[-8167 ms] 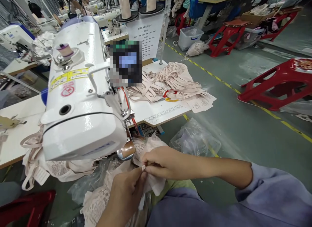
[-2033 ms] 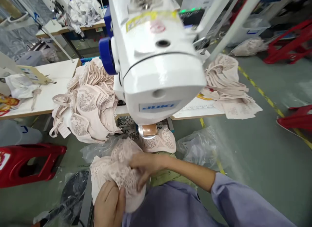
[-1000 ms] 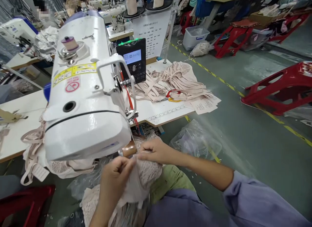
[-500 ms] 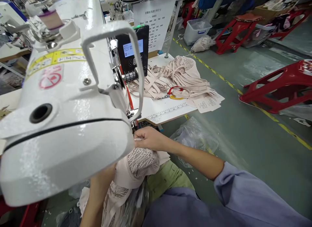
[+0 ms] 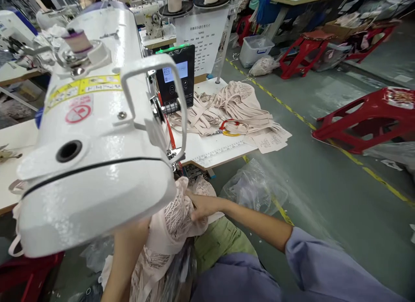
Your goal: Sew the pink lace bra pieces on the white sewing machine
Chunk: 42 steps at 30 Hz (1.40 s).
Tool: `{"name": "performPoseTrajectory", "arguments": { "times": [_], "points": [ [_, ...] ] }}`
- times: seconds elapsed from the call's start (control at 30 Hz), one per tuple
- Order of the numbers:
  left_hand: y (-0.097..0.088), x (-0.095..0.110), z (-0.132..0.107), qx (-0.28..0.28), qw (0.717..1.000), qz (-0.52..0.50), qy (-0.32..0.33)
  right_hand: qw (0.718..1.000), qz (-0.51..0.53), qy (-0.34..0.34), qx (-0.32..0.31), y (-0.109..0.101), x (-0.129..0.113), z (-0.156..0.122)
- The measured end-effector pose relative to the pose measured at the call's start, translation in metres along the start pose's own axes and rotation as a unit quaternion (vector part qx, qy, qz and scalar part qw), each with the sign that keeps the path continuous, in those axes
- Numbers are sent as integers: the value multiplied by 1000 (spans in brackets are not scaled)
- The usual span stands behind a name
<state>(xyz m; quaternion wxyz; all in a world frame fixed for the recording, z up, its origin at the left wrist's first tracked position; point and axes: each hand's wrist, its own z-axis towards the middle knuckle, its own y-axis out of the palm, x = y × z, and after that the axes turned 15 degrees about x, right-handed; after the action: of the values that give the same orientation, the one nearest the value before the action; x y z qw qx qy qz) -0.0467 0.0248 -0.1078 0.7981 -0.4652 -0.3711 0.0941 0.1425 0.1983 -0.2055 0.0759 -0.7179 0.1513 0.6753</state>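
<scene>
Below the white sewing machine head (image 5: 97,194), my right hand (image 5: 203,206) grips a pale pink lace bra (image 5: 177,220), its fingers closed in between the cups. The bra is bunched, with a cup on either side of that hand, and more pale pink fabric hangs down below it over my lap. My left hand (image 5: 140,229) reaches up behind the machine head at the left side of the bra. The machine hides its fingers, so I cannot tell how they are placed.
On the white table, a pile of pale pink bras (image 5: 240,101) lies with red-and-yellow-handled scissors (image 5: 229,131) on it, behind a printed ruler (image 5: 215,152). A control panel (image 5: 177,77) stands beside the machine. Plastic bags (image 5: 254,185) and red stools (image 5: 369,116) occupy the floor.
My right hand has moved down from near the needle area, and the bra has shifted so that both cups show around it. The view has tilted slightly, while my left arm stays behind the machine.
</scene>
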Motion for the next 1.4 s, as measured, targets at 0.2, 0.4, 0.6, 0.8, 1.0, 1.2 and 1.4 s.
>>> {"name": "performPoseTrajectory", "arguments": {
  "times": [0.2, 0.4, 0.6, 0.8, 1.0, 1.2, 1.4],
  "points": [
    [-7, 4, 5, -45, 999, -6, -12, 974, 174, 130, -57, -6, 45, -31],
    [-6, 19, 3, -37, 995, -35, -84, 934, 284, 193, 95, -17, 54, -57],
    [-6, 15, -5, -29, 998, -47, -34, 927, 304, 142, 164, -20, 26, -73],
    [-20, 38, -41, 148, 975, -20, 164, 980, 171, 31, 100, -29, -25, -86],
    [-25, 100, -77, 21, 878, -161, 450, 964, -157, -173, -127, -1, -98, -88],
    [-13, 77, -65, -300, 942, -93, 114, 938, -316, -128, -57, 24, -128, -82],
    [-22, 58, -29, -256, 960, -110, 24, 935, -315, -144, 76, 13, -113, -48]
  ]
}}
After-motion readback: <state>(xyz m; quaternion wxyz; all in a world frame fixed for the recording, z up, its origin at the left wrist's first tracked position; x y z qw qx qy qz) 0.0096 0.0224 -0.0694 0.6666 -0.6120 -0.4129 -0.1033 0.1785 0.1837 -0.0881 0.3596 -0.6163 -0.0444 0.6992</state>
